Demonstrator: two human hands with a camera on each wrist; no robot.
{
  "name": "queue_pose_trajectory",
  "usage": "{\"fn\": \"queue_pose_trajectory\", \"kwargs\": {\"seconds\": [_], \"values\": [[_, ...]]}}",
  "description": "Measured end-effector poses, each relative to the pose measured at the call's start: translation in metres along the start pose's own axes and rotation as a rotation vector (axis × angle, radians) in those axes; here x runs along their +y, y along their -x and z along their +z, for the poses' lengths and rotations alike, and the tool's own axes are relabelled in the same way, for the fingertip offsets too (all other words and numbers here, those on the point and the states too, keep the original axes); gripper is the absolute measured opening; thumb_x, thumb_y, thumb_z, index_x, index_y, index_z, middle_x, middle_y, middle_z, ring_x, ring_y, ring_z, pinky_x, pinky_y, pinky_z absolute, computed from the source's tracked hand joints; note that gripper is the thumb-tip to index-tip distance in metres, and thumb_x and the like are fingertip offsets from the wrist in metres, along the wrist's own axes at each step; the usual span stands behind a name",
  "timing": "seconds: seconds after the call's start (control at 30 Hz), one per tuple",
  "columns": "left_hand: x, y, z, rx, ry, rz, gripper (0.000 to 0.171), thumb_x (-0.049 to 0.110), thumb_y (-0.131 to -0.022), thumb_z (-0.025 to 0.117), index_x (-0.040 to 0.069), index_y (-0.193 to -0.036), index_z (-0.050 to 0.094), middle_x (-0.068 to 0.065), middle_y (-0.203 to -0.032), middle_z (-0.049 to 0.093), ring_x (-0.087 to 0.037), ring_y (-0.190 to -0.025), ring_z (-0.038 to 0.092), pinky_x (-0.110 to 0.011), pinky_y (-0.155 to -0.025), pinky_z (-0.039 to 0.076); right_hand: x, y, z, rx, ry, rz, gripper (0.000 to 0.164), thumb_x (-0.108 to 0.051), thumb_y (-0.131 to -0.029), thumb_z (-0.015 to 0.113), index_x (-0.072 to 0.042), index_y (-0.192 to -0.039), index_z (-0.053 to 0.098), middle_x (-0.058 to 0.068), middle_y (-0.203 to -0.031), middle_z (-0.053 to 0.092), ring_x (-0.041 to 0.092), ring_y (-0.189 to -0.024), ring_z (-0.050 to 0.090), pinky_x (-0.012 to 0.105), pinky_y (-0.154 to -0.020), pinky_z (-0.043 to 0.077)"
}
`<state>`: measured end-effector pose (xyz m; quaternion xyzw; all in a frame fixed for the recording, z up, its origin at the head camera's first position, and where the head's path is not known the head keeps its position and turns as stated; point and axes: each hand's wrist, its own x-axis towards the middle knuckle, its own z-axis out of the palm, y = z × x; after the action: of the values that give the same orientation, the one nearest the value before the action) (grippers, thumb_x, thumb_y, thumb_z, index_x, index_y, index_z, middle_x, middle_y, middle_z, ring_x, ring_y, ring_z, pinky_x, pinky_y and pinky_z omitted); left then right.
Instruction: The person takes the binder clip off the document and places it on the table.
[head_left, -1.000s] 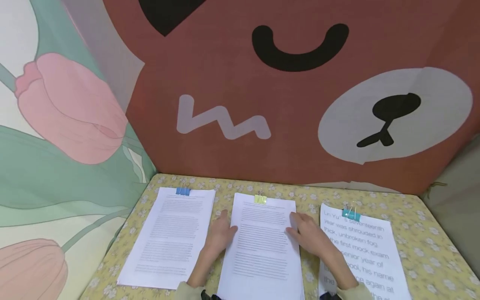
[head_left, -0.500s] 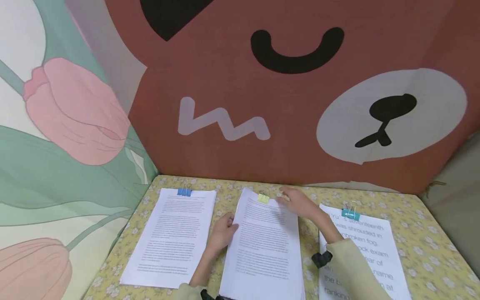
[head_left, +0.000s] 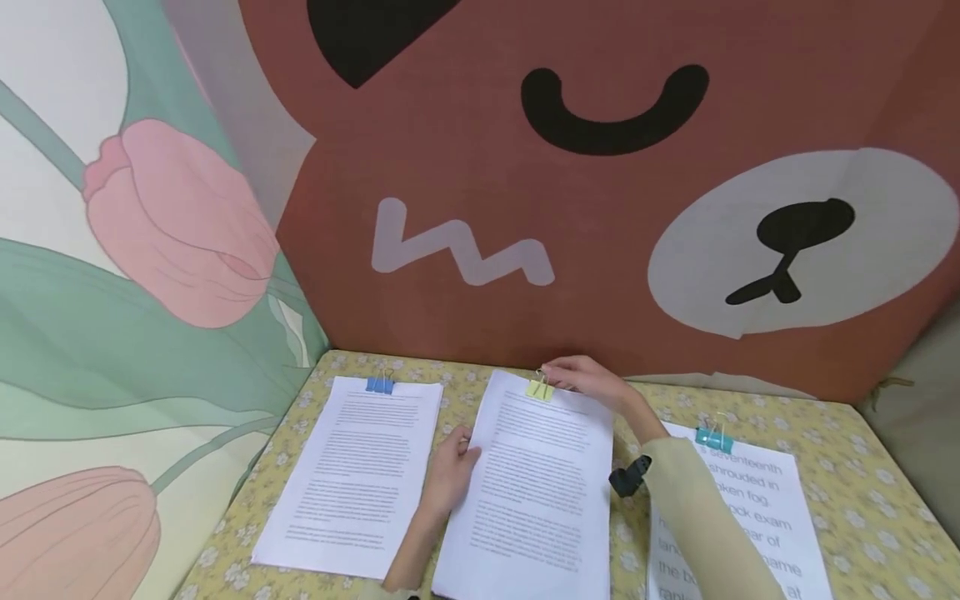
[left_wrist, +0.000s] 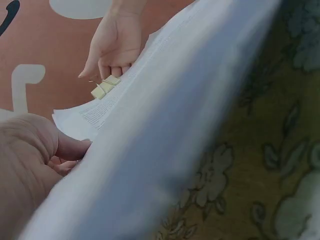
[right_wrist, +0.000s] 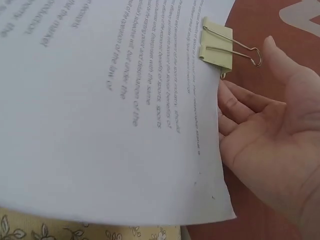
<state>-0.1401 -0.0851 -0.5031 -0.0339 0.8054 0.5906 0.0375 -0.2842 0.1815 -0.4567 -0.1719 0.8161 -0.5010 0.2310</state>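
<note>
A stack of printed sheets (head_left: pixel 525 500) lies in the middle of the head view, its upper part tilted up. At its top edge sits a pale yellow binder clip (head_left: pixel 539 390) with wire handles. My left hand (head_left: pixel 450 475) grips the stack's left edge, thumb on top and fingers curled. My right hand (head_left: pixel 588 382) is at the top edge beside the clip. In the right wrist view its fingers (right_wrist: pixel 237 102) reach behind the paper, partly hidden. The thumb stands apart from the clip's wire handle (right_wrist: pixel 255 55), with a gap between them.
To the left lies another printed stack (head_left: pixel 360 492) with a blue binder clip (head_left: pixel 380 385). A large-print stack (head_left: pixel 772 533) with a teal clip (head_left: pixel 714 439) lies right, partly under the right sleeve (head_left: pixel 697 500). A bear-print wall (head_left: pixel 450 325) rises behind the flowered tabletop (head_left: pixel 862 500).
My right hand has moved from the stack's right edge up to the clip at its top. The stack's upper end has risen and tilted, with my left hand still on the left edge.
</note>
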Motion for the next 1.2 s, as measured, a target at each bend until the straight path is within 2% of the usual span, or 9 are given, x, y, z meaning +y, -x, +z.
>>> {"fn": "queue_pose_trajectory", "kwargs": {"seconds": [0.17, 0.33, 0.47, 0.57, 0.73, 0.9, 1.0, 1.2], "values": [[0.001, 0.001, 0.0, 0.008, 0.007, -0.008, 0.004, 0.004, -0.102, 0.057, 0.003, -0.106, 0.058, -0.007, -0.079, 0.071, -0.017, -0.062, 0.065, -0.028, -0.055, 0.05, -0.007, -0.004, 0.0, -0.039, -0.07, -0.006, 0.047, -0.033, -0.106, 0.061, 0.006, -0.132, 0.064, 0.018, -0.12, 0.067, 0.029, -0.106, 0.061, 0.035, -0.089, 0.049], [0.001, 0.002, 0.0, 0.007, 0.021, -0.02, 0.007, 0.004, -0.102, 0.057, 0.002, -0.108, 0.058, -0.007, -0.082, 0.071, -0.017, -0.064, 0.065, -0.03, -0.058, 0.05, -0.012, -0.005, 0.0, -0.047, -0.083, -0.012, 0.036, -0.028, -0.103, 0.066, 0.005, -0.117, 0.071, 0.011, -0.101, 0.071, 0.023, -0.089, 0.064, 0.029, -0.076, 0.052], [0.001, 0.002, 0.0, 0.01, 0.022, -0.019, 0.009, 0.004, -0.102, 0.057, 0.0, -0.11, 0.059, -0.008, -0.08, 0.07, -0.018, -0.064, 0.064, -0.031, -0.058, 0.05, -0.017, -0.006, 0.003, -0.009, -0.048, -0.024, 0.028, -0.027, -0.101, 0.068, 0.001, -0.101, 0.074, 0.007, -0.086, 0.068, 0.02, -0.082, 0.062, 0.028, -0.073, 0.049], [0.001, 0.001, 0.0, 0.013, 0.015, -0.021, 0.009, 0.003, -0.101, 0.058, 0.0, -0.11, 0.06, -0.007, -0.078, 0.07, -0.018, -0.063, 0.064, -0.031, -0.058, 0.05, -0.018, -0.007, 0.005, 0.029, -0.018, -0.033, 0.026, -0.027, -0.101, 0.069, -0.001, -0.094, 0.073, 0.004, -0.083, 0.066, 0.02, -0.082, 0.06, 0.03, -0.076, 0.047], [-0.002, -0.001, 0.001, 0.014, 0.012, -0.03, 0.009, 0.003, -0.1, 0.058, 0.0, -0.109, 0.06, -0.006, -0.078, 0.069, -0.017, -0.063, 0.063, -0.031, -0.059, 0.05, -0.016, -0.006, 0.004, 0.141, -0.038, -0.033, 0.03, -0.029, -0.101, 0.068, 0.001, -0.099, 0.071, 0.003, -0.09, 0.065, 0.022, -0.088, 0.06, 0.043, -0.088, 0.053], [-0.004, 0.0, 0.0, 0.021, 0.007, -0.025, 0.01, 0.002, -0.101, 0.057, -0.002, -0.11, 0.06, -0.009, -0.082, 0.07, -0.017, -0.065, 0.063, -0.031, -0.06, 0.05, -0.013, 0.001, -0.005, 0.261, -0.081, -0.051, 0.035, -0.032, -0.103, 0.067, 0.003, -0.105, 0.068, 0.004, -0.096, 0.06, 0.025, -0.092, 0.058, 0.058, -0.096, 0.049], [-0.004, -0.001, -0.002, 0.038, -0.007, -0.029, 0.014, 0.004, -0.102, 0.057, -0.002, -0.114, 0.061, -0.011, -0.089, 0.073, -0.018, -0.068, 0.065, -0.032, -0.061, 0.051, -0.011, 0.006, -0.01, 0.283, -0.097, -0.06, 0.038, -0.033, -0.104, 0.065, 0.005, -0.109, 0.067, 0.005, -0.098, 0.061, 0.026, -0.092, 0.059, 0.061, -0.097, 0.049], [-0.007, -0.006, -0.006, 0.068, -0.008, -0.06, 0.018, 0.006, -0.103, 0.055, -0.002, -0.119, 0.06, -0.013, -0.096, 0.074, -0.019, -0.072, 0.067, -0.032, -0.064, 0.052, -0.004, 0.023, -0.015, 0.261, -0.039, -0.025, 0.046, -0.036, -0.105, 0.063, 0.008, -0.121, 0.066, 0.009, -0.102, 0.065, 0.027, -0.09, 0.063, 0.061, -0.097, 0.05]]}}
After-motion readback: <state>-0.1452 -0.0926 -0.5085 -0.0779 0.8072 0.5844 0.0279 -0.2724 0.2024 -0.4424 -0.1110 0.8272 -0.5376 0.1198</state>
